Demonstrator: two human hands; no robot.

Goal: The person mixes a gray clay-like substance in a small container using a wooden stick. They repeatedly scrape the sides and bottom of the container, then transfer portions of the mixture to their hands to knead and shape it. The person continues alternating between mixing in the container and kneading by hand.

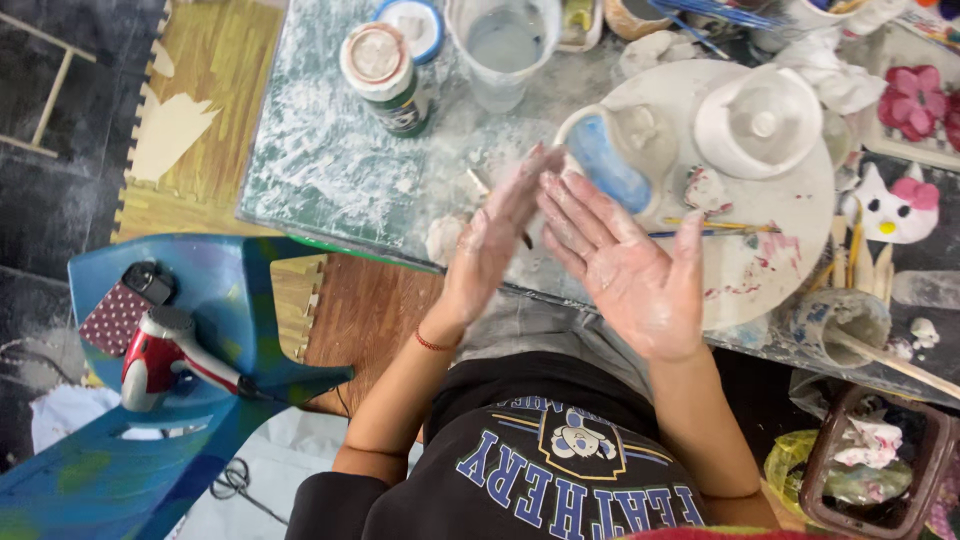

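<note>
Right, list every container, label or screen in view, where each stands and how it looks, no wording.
Labelled jar: back of the table, left of the clear cup; round, white lid, green-and-white label.
Blue-rimmed lid: top edge, behind the jar; round, white centre.
Clear plastic cup: right of the jar; see-through, milky.
Phone: blue chair, lower left; face-down, dotted red case, no screen showing.
Left hand and right hand: empty, dusted white.

We lose the clear beaker's (503, 45) rim at the top edge, and our left hand (492, 240) blurs, hiding a stick (478, 184).
</note>
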